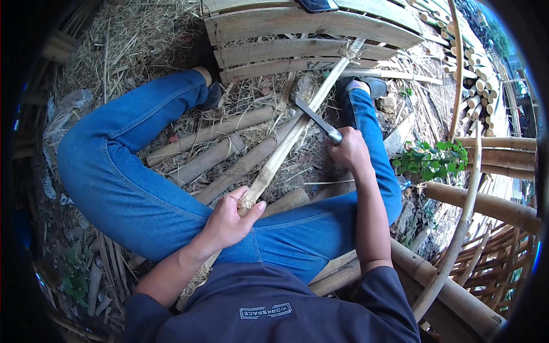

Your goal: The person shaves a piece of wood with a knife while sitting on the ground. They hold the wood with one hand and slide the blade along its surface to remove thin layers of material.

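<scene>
A long pale bamboo strip (282,150) slants from my lap up to the wooden slatted crate (309,24), its far end resting by the slats. My left hand (227,220) is closed round the near end of the strip, over my lap. Frayed fibres show beside its fingers. In my right hand (350,150) is the handle of a knife (318,120) with a dark, straight blade. The blade angles up and left, and its tip lies at the strip's right edge; whether it touches cannot be made out.
Several bamboo pieces (211,137) lie on straw-covered ground between my legs. A phone (318,4) rests on the crate. Cut bamboo poles (483,86) are stacked at the far right. A leafy plant (433,161) and a bamboo rail (483,206) stand on the right, near a woven basket (486,268).
</scene>
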A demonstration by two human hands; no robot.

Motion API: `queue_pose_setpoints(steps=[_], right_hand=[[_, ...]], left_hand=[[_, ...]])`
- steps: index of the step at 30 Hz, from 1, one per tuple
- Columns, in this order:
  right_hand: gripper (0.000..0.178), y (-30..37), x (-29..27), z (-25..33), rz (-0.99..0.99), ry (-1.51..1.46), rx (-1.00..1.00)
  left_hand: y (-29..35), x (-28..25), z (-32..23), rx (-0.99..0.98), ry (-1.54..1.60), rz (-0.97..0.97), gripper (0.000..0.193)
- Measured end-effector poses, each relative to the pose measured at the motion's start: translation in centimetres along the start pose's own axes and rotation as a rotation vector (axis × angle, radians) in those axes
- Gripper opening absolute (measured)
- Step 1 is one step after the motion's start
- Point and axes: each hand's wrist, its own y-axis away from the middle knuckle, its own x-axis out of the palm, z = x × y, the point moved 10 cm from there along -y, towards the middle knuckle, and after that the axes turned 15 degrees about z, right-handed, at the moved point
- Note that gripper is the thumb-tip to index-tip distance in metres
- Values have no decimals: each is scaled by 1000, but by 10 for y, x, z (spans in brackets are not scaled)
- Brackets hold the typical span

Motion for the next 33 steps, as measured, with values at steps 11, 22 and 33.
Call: queue_pose_setpoints(steps=[11,22,33], right_hand=[[26,33,39,60,295,-23,-270],[29,17,39,19,220,-137,-128],[23,24,40,42,111,-107,-241]], left_hand=[[2,13,20,-186,344,166,33],[1,8,10,-168,178,124,34],[-1,11,18,-115,216,125,31]])
